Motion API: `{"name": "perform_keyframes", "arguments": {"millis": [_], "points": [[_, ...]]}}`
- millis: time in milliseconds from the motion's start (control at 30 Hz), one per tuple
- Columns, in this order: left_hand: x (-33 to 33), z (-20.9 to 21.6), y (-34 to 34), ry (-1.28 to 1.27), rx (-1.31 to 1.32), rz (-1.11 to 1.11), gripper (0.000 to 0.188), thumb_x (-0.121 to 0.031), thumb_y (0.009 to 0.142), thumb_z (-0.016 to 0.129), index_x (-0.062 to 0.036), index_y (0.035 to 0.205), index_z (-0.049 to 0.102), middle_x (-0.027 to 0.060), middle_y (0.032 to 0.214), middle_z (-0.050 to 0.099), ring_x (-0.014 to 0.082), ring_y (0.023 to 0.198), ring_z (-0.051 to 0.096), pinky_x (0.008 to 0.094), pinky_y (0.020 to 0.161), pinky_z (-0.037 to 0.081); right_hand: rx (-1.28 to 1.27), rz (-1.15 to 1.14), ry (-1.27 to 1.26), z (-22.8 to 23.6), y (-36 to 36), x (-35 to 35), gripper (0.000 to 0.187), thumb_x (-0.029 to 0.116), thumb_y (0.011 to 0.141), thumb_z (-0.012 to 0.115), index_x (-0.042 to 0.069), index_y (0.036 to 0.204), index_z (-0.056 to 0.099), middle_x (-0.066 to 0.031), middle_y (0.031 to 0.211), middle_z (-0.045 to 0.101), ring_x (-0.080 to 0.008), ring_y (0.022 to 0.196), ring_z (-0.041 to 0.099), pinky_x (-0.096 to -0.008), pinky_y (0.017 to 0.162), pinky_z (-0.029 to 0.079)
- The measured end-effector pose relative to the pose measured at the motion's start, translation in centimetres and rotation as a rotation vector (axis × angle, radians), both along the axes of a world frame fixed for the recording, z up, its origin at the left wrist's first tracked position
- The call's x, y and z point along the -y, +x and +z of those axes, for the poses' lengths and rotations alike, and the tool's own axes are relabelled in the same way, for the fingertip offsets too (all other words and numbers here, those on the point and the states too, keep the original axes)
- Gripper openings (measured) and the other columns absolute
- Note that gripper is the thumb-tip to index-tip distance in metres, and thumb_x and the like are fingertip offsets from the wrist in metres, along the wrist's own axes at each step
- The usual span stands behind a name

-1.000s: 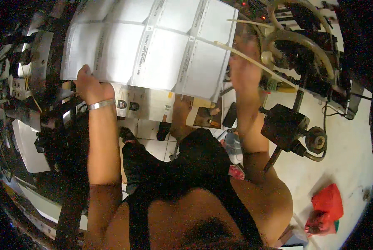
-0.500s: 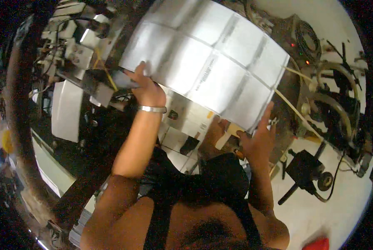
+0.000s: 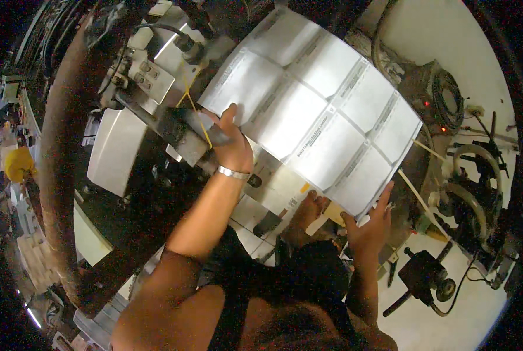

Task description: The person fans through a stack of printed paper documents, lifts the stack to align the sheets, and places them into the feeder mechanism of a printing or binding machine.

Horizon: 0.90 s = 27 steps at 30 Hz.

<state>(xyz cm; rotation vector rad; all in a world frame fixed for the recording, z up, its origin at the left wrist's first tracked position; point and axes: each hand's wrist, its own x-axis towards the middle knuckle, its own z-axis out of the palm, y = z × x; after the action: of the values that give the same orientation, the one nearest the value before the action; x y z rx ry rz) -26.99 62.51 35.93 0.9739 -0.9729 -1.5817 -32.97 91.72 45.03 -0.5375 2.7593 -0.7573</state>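
A large white printed paper sheet (image 3: pixel 323 126), divided into several panels with lines of text, lies tilted before me and bows in the middle. Whether it is one sheet or a stack I cannot tell. My left hand (image 3: pixel 233 143), with a pale band at the wrist, grips its near left edge, one finger showing on top. At the near right corner, my right hand (image 3: pixel 369 228) holds the edge between thumb and fingers. Some fingers of both hands are hidden by the paper.
Left of me stand a metal machine arm (image 3: pixel 150 120) with yellow cord (image 3: pixel 186 99), a white panel (image 3: pixel 116 151) and a thick brown pipe (image 3: pixel 62 152). A black clamp-like fixture (image 3: pixel 422 272) and hoses lie to the right. A printed carton (image 3: pixel 273 181) sits below the sheet.
The view has shifted, so sheet and hands appear lower and further right, along with the surroundings. Both hands stay at the same edges of the sheet.
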Motion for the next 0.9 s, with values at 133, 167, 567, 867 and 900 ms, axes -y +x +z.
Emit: {"name": "perform_keyframes", "arguments": {"millis": [133,167,567,867,900], "points": [[-0.4,1.8,-0.3,0.008,0.015,-0.016,0.052,-0.013,0.082,0.056,-0.0105,0.131,0.039,0.0088,0.130,0.046,0.0240,0.123,0.037,0.0409,0.107,0.027,-0.059,0.037,-0.036,-0.6,0.0,0.0,0.108,0.011,0.060,0.076,0.010,0.147,0.012,-0.0304,0.109,0.055,-0.0395,0.103,0.058,-0.0410,0.086,0.049],[-0.5,1.2,0.0,0.077,0.030,-0.049,0.050,-0.016,0.083,0.056,-0.0118,0.130,0.040,0.0094,0.126,0.048,0.0245,0.122,0.039,0.0415,0.106,0.027,-0.092,0.054,-0.023,-0.9,0.0,-0.3,0.108,0.012,0.060,0.076,0.010,0.147,0.012,-0.0299,0.110,0.056,-0.0398,0.103,0.057,-0.0414,0.086,0.049],[-4.6,-2.1,-0.5,0.248,0.176,-0.227,0.086,-0.031,0.086,0.054,0.0052,0.142,-0.001,0.0259,0.148,0.006,0.0314,0.139,0.006,0.0316,0.113,0.008,-0.206,0.033,0.055,-1.6,3.1,-0.1,0.109,0.024,0.069,0.078,0.021,0.148,0.003,-0.0278,0.121,0.054,-0.0423,0.100,0.058,-0.0445,0.084,0.046],[-5.1,-0.5,-1.4,0.172,0.406,-0.037,0.091,-0.030,0.083,0.057,-0.0007,0.144,-0.004,0.0236,0.150,0.010,0.0314,0.140,0.014,0.0302,0.112,0.016,-0.197,0.008,0.019,-2.1,3.9,-0.4,0.101,0.021,0.074,0.073,0.016,0.148,0.004,-0.0278,0.131,0.046,-0.0419,0.110,0.054,-0.0422,0.089,0.046],[-5.2,-0.3,-1.3,0.193,0.403,-0.084,0.091,-0.030,0.083,0.057,-0.0007,0.144,-0.004,0.0234,0.150,0.010,0.0311,0.140,0.014,0.0297,0.113,0.015,-0.145,-0.031,0.034,-1.7,4.1,-0.2,0.100,0.021,0.075,0.073,0.016,0.148,0.005,-0.0276,0.131,0.046,-0.0423,0.111,0.054,-0.0422,0.090,0.046]]}}
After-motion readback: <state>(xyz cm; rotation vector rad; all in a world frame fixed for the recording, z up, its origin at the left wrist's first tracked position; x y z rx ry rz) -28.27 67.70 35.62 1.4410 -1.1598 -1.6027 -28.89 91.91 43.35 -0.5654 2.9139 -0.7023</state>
